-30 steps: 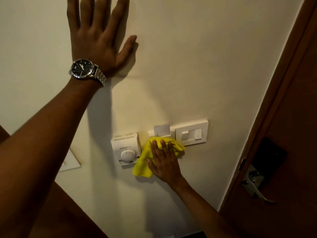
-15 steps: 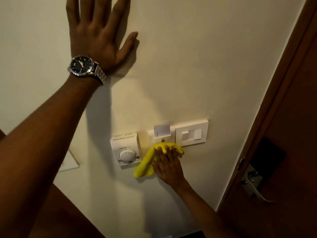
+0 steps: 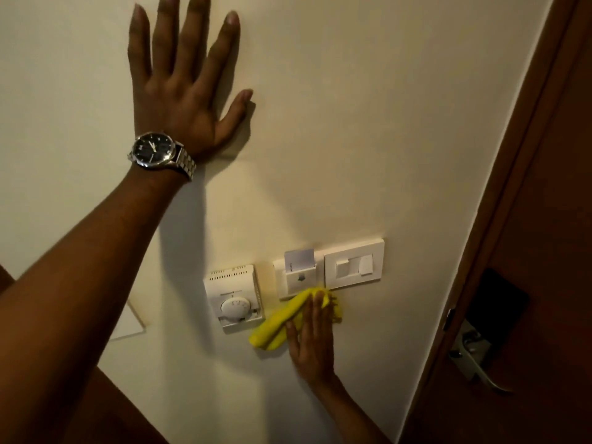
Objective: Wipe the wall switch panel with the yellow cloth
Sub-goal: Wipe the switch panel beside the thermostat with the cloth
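Note:
A white switch panel (image 3: 353, 263) with rocker switches is fixed to the cream wall, with a key-card holder (image 3: 299, 274) holding a card just left of it. My right hand (image 3: 312, 339) presses the yellow cloth (image 3: 282, 322) flat against the wall just below the card holder, its top edge touching the holder's lower rim. The cloth is bunched into a roll slanting down to the left. My left hand (image 3: 184, 88), with a wristwatch, lies flat on the wall high up, fingers spread, holding nothing.
A white thermostat (image 3: 234, 298) with a round dial sits left of the cloth. A brown door with a metal lever handle (image 3: 477, 363) stands at the right. Another white plate (image 3: 128, 325) shows partly behind my left forearm.
My right hand has slid the cloth downward off the card holder, which now shows almost fully. My left hand stays planted on the wall.

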The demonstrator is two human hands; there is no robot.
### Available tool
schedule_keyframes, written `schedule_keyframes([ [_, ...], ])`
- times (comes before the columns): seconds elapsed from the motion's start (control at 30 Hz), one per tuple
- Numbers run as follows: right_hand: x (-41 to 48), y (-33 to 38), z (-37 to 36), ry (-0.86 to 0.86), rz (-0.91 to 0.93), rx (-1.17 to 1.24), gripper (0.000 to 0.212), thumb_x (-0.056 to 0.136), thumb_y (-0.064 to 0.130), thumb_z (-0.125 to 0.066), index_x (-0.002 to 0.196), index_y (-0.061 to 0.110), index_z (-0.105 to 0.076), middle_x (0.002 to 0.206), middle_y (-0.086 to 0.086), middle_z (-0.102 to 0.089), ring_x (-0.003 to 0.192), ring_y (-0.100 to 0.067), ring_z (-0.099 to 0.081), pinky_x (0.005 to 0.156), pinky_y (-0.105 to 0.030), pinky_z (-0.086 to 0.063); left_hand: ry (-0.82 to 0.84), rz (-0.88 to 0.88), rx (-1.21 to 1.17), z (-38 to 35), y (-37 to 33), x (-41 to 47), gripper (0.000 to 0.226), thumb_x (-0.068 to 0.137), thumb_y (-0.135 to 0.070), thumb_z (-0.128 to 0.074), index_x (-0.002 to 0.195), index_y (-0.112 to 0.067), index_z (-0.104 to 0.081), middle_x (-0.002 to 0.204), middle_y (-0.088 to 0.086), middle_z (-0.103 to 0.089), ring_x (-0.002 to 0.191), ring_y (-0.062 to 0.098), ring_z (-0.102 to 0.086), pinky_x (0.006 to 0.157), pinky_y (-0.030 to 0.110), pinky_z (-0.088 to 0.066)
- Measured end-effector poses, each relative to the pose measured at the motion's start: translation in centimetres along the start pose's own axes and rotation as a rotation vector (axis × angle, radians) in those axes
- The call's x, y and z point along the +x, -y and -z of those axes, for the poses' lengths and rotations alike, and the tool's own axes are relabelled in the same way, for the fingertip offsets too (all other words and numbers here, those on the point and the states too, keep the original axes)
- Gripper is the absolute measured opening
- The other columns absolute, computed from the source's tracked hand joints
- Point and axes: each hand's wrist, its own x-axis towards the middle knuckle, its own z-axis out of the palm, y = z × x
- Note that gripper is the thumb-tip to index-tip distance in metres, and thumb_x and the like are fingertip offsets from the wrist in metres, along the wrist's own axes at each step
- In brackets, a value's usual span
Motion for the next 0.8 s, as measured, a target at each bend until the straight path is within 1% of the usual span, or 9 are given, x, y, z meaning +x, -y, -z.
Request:
schedule_keyframes([
  [0.1,2.0,2.0,-0.1,-0.08,-0.17,0.184,0.073,0.106,0.053,-0.028,0.159,0.012,0.001,0.168,-0.008,0.008,0.154,-0.034,0.006,0.122,-0.057,-0.019,-0.018,0.01,0.011,-0.4,-0.2,-0.2,0.069,0.112,-0.065,-0.033,0.169,-0.025,-0.027,0.17,0.016,-0.033,0.155,0.045,-0.031,0.125,0.067,-0.026],
  [0.2,2.9,3.5,-1.1,-0.083,-0.016,0.101,0.073,0.106,0.052,-0.03,0.158,0.008,-0.004,0.168,-0.011,0.004,0.154,-0.038,0.001,0.126,-0.046,-0.005,-0.01,0.026,-0.001,-0.4,0.0,-0.1,0.068,0.112,-0.066,-0.034,0.168,-0.028,-0.029,0.168,0.016,-0.037,0.154,0.044,-0.035,0.125,0.066,-0.028],
  [0.3,1.9,0.2,-1.3,-0.062,0.314,-0.141,0.071,0.107,0.05,-0.029,0.159,0.009,-0.003,0.168,-0.008,0.005,0.154,-0.034,0.002,0.118,-0.053,-0.02,0.024,0.011,-0.021,0.1,0.0,0.1,0.07,0.112,-0.066,-0.032,0.169,-0.025,-0.026,0.171,0.016,-0.031,0.156,0.045,-0.029,0.126,0.067,-0.025],
  [0.37,1.9,-2.1,-0.6,-0.081,0.424,-0.212,0.07,0.107,0.047,-0.032,0.159,0.01,-0.004,0.168,-0.007,0.004,0.155,-0.031,-0.001,0.11,-0.054,-0.032,0.039,0.006,-0.022,0.4,0.0,0.1,0.071,0.112,-0.065,-0.03,0.17,-0.024,-0.025,0.172,0.017,-0.027,0.157,0.046,-0.026,0.127,0.068,-0.022],
  [0.43,2.8,-2.2,0.0,-0.107,0.362,-0.172,0.07,0.106,0.047,-0.034,0.159,0.012,-0.006,0.169,-0.006,0.004,0.155,-0.031,-0.002,0.112,-0.054,-0.031,0.04,0.015,-0.02,0.5,0.0,0.1,0.07,0.112,-0.066,-0.028,0.169,-0.024,-0.025,0.172,0.016,-0.027,0.157,0.045,-0.026,0.127,0.067,-0.022],
  [0.53,5.0,1.7,-0.2,-0.159,0.161,-0.047,0.071,0.106,0.049,-0.036,0.159,0.009,-0.01,0.168,-0.007,-0.002,0.154,-0.038,-0.006,0.123,-0.056,-0.016,0.04,0.038,-0.043,0.2,-0.1,-0.2,0.068,0.111,-0.069,-0.027,0.164,-0.026,-0.034,0.165,0.015,-0.042,0.15,0.041,-0.04,0.124,0.059,-0.031],
  [0.6,6.2,3.5,-0.4,-0.161,0.162,-0.026,0.07,0.106,0.047,-0.037,0.157,0.004,-0.015,0.167,-0.009,-0.008,0.153,-0.039,-0.006,0.125,-0.055,-0.006,0.073,0.073,-0.073,-0.1,-0.1,-0.8,0.067,0.11,-0.073,-0.024,0.154,-0.026,-0.043,0.155,0.012,-0.052,0.14,0.036,-0.049,0.118,0.05,-0.036],
  [0.7,5.4,0.9,0.6,-0.114,0.442,-0.182,0.069,0.105,0.043,-0.039,0.156,0.004,-0.013,0.167,-0.009,-0.003,0.155,-0.033,0.004,0.123,-0.051,-0.009,0.105,0.112,-0.101,-0.3,0.0,-1.0,0.069,0.11,-0.075,-0.021,0.144,-0.022,-0.05,0.146,0.013,-0.057,0.133,0.034,-0.053,0.113,0.045,-0.038],
  [0.8,5.0,-3.1,2.9,-0.054,0.723,-0.365,0.085,0.098,0.042,-0.052,0.158,0.007,-0.002,0.167,-0.006,0.014,0.154,-0.029,0.012,0.12,-0.05,-0.013,0.087,0.092,-0.093,-0.3,0.0,-0.7,0.066,0.11,-0.073,-0.021,0.145,-0.023,-0.046,0.147,0.012,-0.055,0.133,0.034,-0.052,0.113,0.047,-0.039],
])
